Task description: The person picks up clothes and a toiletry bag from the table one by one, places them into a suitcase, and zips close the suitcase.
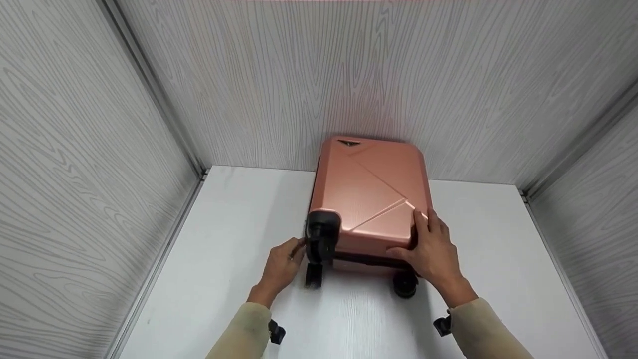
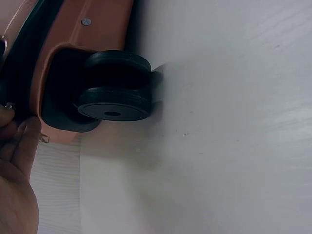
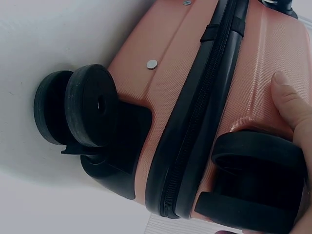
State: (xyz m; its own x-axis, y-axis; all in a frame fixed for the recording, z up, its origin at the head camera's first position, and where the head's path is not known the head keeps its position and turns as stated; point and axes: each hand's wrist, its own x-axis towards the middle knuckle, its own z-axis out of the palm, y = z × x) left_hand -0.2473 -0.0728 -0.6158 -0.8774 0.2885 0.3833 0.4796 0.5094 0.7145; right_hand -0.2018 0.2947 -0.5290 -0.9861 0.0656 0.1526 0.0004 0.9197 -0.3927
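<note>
A rose-gold hard-shell suitcase lies on its back on the white surface, its wheeled end toward me. My left hand is at the side seam beside the near left corner. There, thumb and fingers pinch a small metal zipper pull, mostly hidden by the fingertips. My right hand grips the near right corner, spread over the black front wheel. Its thumb presses the end panel and the fingers lie on the shell. A black zipper runs shut along the part of the seam seen in the right wrist view.
White board lies under the suitcase. Wood-grain panels stand at the left, the back and the right. Two lower wheels, one left and one right, stick out toward me.
</note>
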